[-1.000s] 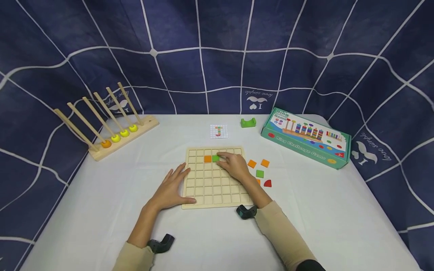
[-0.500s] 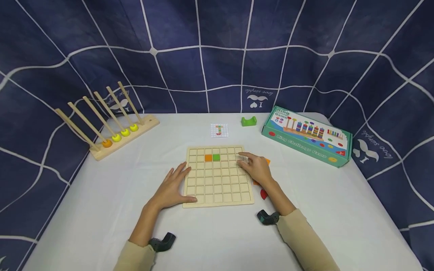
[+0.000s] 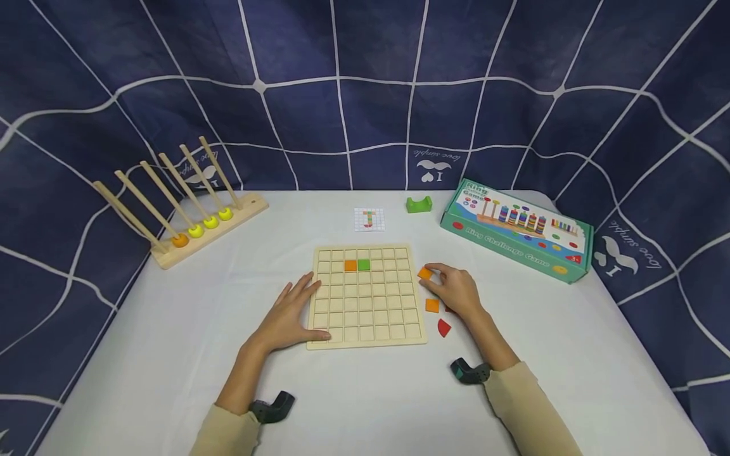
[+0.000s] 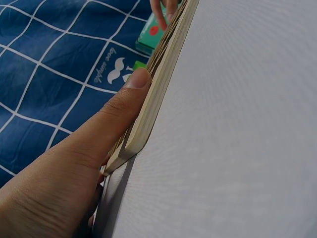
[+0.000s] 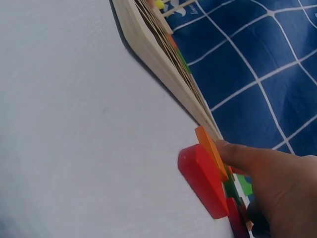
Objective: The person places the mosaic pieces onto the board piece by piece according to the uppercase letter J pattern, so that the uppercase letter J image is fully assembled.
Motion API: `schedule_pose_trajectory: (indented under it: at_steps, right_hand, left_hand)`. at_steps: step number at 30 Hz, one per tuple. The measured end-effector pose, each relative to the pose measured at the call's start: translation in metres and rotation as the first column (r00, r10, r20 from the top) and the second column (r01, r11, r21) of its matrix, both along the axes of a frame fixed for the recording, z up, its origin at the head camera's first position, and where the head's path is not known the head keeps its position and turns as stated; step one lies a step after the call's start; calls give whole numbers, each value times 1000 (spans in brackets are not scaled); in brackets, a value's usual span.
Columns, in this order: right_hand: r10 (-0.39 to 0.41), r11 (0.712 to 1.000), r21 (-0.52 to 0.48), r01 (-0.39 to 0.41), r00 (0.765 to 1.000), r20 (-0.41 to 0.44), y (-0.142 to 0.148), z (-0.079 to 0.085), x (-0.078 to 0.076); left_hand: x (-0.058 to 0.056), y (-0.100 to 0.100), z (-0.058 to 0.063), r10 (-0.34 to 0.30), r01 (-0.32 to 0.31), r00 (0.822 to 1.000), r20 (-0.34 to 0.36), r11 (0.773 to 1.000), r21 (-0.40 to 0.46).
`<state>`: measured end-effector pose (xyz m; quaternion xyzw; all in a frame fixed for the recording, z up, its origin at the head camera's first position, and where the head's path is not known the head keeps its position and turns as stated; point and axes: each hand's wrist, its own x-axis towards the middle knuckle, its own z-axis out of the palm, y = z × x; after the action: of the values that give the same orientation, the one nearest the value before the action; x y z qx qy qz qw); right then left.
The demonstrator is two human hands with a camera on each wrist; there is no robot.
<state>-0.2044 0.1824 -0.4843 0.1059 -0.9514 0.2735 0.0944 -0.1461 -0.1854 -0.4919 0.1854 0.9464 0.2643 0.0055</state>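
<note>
My left hand is spread at the left side of the wooden grid board. Its thumb lies straight over the front left corner, and its fingertips touch the left edge. Near the board's top row sit an orange tile and a green tile, side by side. Off the board's right edge, my right hand pinches an orange square tile between thumb and index finger. Below that hand lie another orange square tile and a red quarter-round tile; a second red piece is mostly hidden.
A pattern card and a green holder lie behind the board. At the back right is a green game box. A wooden peg stand with one orange and several yellow rings stands at the back left.
My right hand has let go of the green tile on the board and moved right to the orange square tile. The red quarter-round tile has shifted toward the front. My left hand stays put.
</note>
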Motion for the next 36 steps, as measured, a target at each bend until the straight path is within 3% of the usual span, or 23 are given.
schedule_pose_trajectory:
  at_steps: [5,15,23,36]
  right_hand:
    - [-9,1000,19,9,1000,-13,4,-1,1]
    - [-19,999,-38,17,999,-41,6,-1,-1]
    - [65,991,-112,-73,995,-78,-14,6,-5]
    - [177,975,-122,-188,980,-96,-54,-1,-23]
  left_hand:
    - [0,1,-1,-8,8,1000,-8,1000,2]
    - [0,2,2,-18,18,1000,-20,1000,7]
    - [0,0,2,-20,20,1000,-15,1000,15]
    - [0,-1,0,-20,20,1000,-13,1000,5]
